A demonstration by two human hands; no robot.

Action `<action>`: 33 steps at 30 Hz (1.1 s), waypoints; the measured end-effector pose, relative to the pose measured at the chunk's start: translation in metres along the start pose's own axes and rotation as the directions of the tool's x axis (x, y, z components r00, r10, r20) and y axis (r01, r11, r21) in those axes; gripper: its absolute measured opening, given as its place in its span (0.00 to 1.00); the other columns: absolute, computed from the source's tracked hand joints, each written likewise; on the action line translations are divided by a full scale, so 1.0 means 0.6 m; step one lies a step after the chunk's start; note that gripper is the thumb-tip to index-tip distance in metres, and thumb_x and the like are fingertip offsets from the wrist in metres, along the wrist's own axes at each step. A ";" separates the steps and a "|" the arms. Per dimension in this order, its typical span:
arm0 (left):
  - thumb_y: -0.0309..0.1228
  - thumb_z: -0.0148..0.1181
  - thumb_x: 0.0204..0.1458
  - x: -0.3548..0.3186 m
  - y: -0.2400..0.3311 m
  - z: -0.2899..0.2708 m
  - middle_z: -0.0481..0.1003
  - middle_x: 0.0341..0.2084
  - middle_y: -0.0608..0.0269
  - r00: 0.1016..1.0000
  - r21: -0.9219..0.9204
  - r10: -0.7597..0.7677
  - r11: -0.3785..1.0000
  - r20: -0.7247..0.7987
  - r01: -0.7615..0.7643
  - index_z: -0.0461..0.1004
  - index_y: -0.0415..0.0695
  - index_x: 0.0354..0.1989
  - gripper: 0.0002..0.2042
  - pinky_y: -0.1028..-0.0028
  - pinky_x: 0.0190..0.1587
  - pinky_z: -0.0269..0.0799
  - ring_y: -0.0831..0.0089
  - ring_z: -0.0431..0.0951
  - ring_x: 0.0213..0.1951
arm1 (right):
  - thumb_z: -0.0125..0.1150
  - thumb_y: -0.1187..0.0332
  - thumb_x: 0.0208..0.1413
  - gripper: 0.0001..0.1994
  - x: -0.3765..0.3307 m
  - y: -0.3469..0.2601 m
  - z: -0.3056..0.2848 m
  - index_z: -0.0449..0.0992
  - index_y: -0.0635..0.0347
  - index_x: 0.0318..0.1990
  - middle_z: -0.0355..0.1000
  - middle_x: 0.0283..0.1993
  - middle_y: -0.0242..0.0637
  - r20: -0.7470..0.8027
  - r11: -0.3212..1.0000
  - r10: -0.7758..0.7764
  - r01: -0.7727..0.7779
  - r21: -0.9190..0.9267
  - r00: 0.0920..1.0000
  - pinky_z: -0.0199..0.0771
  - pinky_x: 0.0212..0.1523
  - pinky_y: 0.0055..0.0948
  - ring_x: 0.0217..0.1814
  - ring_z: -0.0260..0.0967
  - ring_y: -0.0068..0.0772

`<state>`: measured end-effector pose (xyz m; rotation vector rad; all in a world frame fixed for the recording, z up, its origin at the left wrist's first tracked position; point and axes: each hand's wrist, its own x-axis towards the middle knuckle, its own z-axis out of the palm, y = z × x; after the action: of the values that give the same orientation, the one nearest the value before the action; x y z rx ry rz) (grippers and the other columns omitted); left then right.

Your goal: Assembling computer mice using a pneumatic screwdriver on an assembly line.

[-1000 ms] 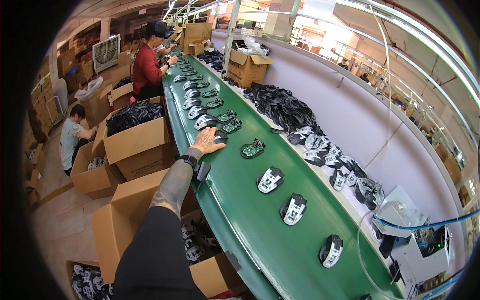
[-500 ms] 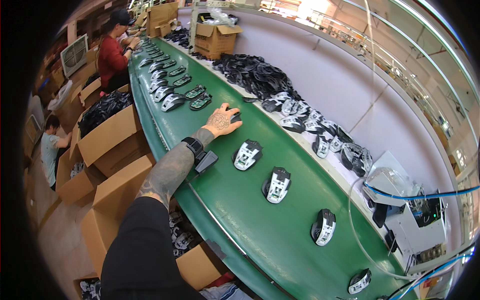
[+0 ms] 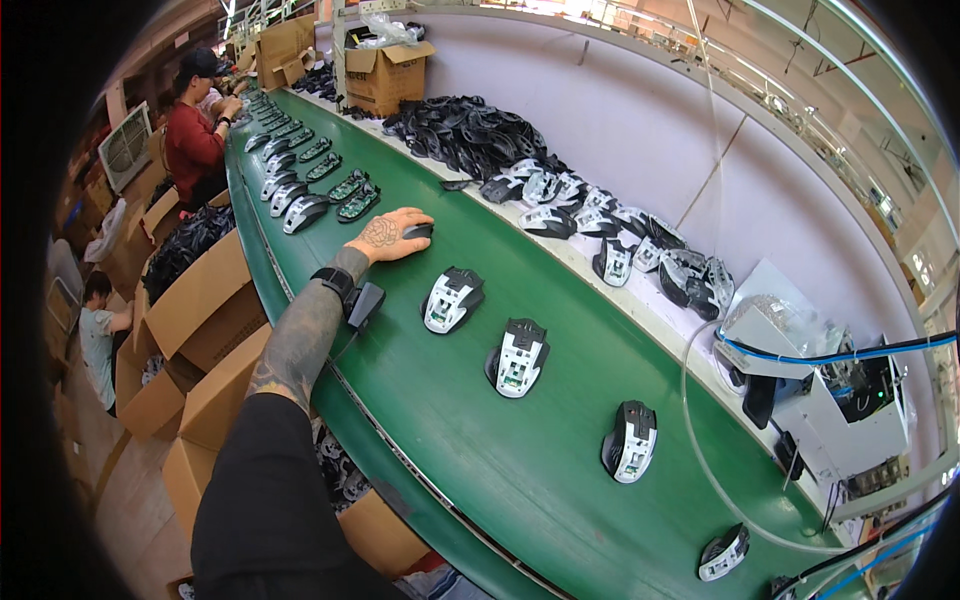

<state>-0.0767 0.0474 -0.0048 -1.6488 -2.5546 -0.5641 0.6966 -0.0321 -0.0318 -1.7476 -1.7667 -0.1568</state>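
Observation:
My left hand (image 3: 388, 236) reaches palm down over the green belt, its fingers curled round a computer mouse (image 3: 418, 231). Only a dark part of that mouse shows beside the fingers; the rest is hidden. Close by on the belt lies an open-topped mouse shell (image 3: 452, 299), white and black, with a bit of green board inside. Further along the belt are a second shell (image 3: 519, 358), a third shell (image 3: 631, 442) and a tilted one (image 3: 723, 552) near the lower right. My right hand is out of the picture.
Beyond my hand stand rows of mouse shells (image 3: 304, 212) and green circuit-board halves (image 3: 358, 202). A heap of black covers (image 3: 470, 135) lines the far ledge, with a white machine (image 3: 850, 420) at right. Cardboard boxes (image 3: 215, 300) crowd the left; a person in red (image 3: 195, 140) works further up.
The whole view has shifted, so the belt and everything on it appear further left. My left hand stays on the same mouse, with little visible movement along the belt.

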 end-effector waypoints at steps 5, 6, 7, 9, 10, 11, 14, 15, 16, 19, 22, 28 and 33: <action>0.46 0.56 0.47 -0.006 0.006 0.017 0.62 0.58 0.57 0.998 0.030 0.027 0.999 -0.055 -0.025 0.67 0.55 0.55 0.25 0.65 0.57 0.63 0.58 0.66 0.56 | 0.61 0.67 0.49 0.10 0.006 -0.013 -0.006 0.74 0.64 0.24 0.65 0.17 0.43 -0.055 0.997 -0.053 0.049 -0.067 0.997 0.62 0.19 0.34 0.16 0.59 0.37; 0.46 0.56 0.47 -0.007 0.005 0.018 0.62 0.58 0.57 0.998 0.034 0.027 0.999 -0.049 -0.026 0.67 0.55 0.55 0.25 0.65 0.57 0.63 0.58 0.66 0.56 | 0.61 0.67 0.49 0.10 0.007 -0.015 -0.004 0.74 0.64 0.24 0.65 0.17 0.43 -0.066 0.995 -0.071 0.066 -0.071 0.995 0.62 0.19 0.34 0.16 0.59 0.37; 0.46 0.57 0.47 -0.007 0.008 0.020 0.62 0.58 0.57 0.999 0.016 0.017 1.000 -0.044 -0.017 0.67 0.55 0.55 0.25 0.65 0.57 0.63 0.58 0.66 0.56 | 0.61 0.67 0.49 0.10 0.010 -0.012 -0.004 0.73 0.64 0.24 0.65 0.17 0.43 -0.072 0.994 -0.084 0.079 -0.075 0.994 0.62 0.19 0.34 0.16 0.59 0.37; 0.46 0.57 0.47 -0.005 0.010 0.016 0.62 0.58 0.57 0.999 -0.002 0.011 1.000 -0.039 -0.011 0.67 0.55 0.55 0.25 0.65 0.57 0.63 0.58 0.66 0.56 | 0.61 0.67 0.49 0.10 0.010 -0.009 -0.001 0.73 0.64 0.23 0.65 0.17 0.43 -0.094 0.991 -0.119 0.112 -0.070 0.989 0.62 0.19 0.34 0.16 0.59 0.37; 0.46 0.57 0.47 -0.002 0.009 0.008 0.63 0.58 0.57 0.999 0.019 0.023 1.000 -0.024 -0.023 0.68 0.54 0.54 0.25 0.65 0.57 0.63 0.58 0.66 0.56 | 0.61 0.67 0.49 0.10 0.011 -0.006 0.002 0.73 0.64 0.23 0.65 0.17 0.43 -0.105 0.989 -0.139 0.133 -0.068 0.985 0.62 0.19 0.34 0.16 0.59 0.37; 0.46 0.57 0.46 -0.001 0.009 0.002 0.63 0.57 0.57 0.999 0.039 0.036 0.999 -0.010 -0.035 0.68 0.54 0.54 0.24 0.65 0.57 0.63 0.58 0.67 0.56 | 0.61 0.67 0.49 0.09 0.013 -0.001 0.005 0.73 0.64 0.23 0.65 0.17 0.43 -0.115 0.985 -0.166 0.159 -0.068 0.979 0.62 0.19 0.34 0.16 0.59 0.37; 0.45 0.58 0.46 0.001 0.021 -0.013 0.65 0.56 0.57 0.994 -0.020 0.039 0.999 -0.103 -0.042 0.70 0.53 0.52 0.23 0.65 0.57 0.63 0.58 0.67 0.55 | 0.61 0.67 0.48 0.09 0.009 0.026 0.012 0.73 0.64 0.23 0.65 0.17 0.43 -0.142 0.964 -0.262 0.251 -0.091 0.955 0.62 0.19 0.34 0.16 0.59 0.37; 0.44 0.58 0.46 0.003 0.026 -0.018 0.66 0.55 0.57 0.990 -0.038 0.033 0.999 -0.139 -0.038 0.71 0.52 0.52 0.23 0.65 0.56 0.63 0.58 0.68 0.54 | 0.61 0.67 0.48 0.09 0.006 0.036 0.017 0.73 0.64 0.23 0.65 0.17 0.43 -0.153 0.956 -0.288 0.276 -0.100 0.945 0.62 0.19 0.34 0.16 0.59 0.37; 0.44 0.58 0.46 0.001 0.033 -0.022 0.66 0.55 0.57 0.989 -0.040 0.034 0.998 -0.141 -0.040 0.71 0.52 0.52 0.23 0.65 0.56 0.63 0.58 0.68 0.54 | 0.61 0.67 0.48 0.09 0.005 0.032 0.019 0.73 0.64 0.23 0.65 0.17 0.43 -0.163 0.950 -0.307 0.292 -0.107 0.938 0.62 0.19 0.34 0.16 0.59 0.37; 0.43 0.60 0.46 -0.003 0.035 -0.022 0.67 0.54 0.53 0.995 -0.055 0.037 0.998 -0.096 -0.043 0.71 0.48 0.51 0.23 0.66 0.57 0.63 0.56 0.68 0.55 | 0.61 0.68 0.48 0.09 0.011 -0.016 0.000 0.73 0.64 0.23 0.65 0.17 0.42 -0.132 0.954 -0.285 0.267 -0.136 0.949 0.62 0.19 0.34 0.15 0.59 0.37; 0.44 0.60 0.47 -0.006 0.015 -0.004 0.66 0.55 0.55 0.998 -0.020 0.058 0.998 0.008 -0.058 0.70 0.50 0.52 0.24 0.66 0.57 0.63 0.57 0.67 0.55 | 0.62 0.69 0.48 0.08 -0.006 0.044 0.016 0.73 0.64 0.23 0.65 0.17 0.40 -0.085 0.952 -0.270 0.253 -0.170 0.959 0.62 0.19 0.33 0.15 0.58 0.36; 0.45 0.57 0.49 -0.024 0.030 0.019 0.62 0.58 0.56 0.999 0.091 0.046 0.995 -0.013 -0.045 0.68 0.53 0.54 0.23 0.65 0.57 0.63 0.57 0.66 0.56 | 0.64 0.71 0.48 0.08 0.026 -0.075 -0.016 0.72 0.63 0.22 0.64 0.16 0.37 -0.101 0.965 -0.237 0.222 -0.137 0.966 0.60 0.18 0.30 0.15 0.58 0.32; 0.47 0.56 0.50 -0.018 0.028 0.020 0.62 0.58 0.55 0.999 0.051 0.033 0.998 -0.010 -0.033 0.68 0.53 0.55 0.24 0.64 0.58 0.61 0.55 0.64 0.57 | 0.64 0.69 0.49 0.09 0.018 -0.097 -0.034 0.74 0.65 0.24 0.65 0.17 0.38 -0.134 0.998 0.044 -0.050 -0.043 0.990 0.62 0.18 0.29 0.16 0.59 0.32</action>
<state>-0.0555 0.0481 -0.0137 -1.6635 -2.5076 -0.5002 0.6506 -0.0393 0.0099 -1.7677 -1.6366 -0.2903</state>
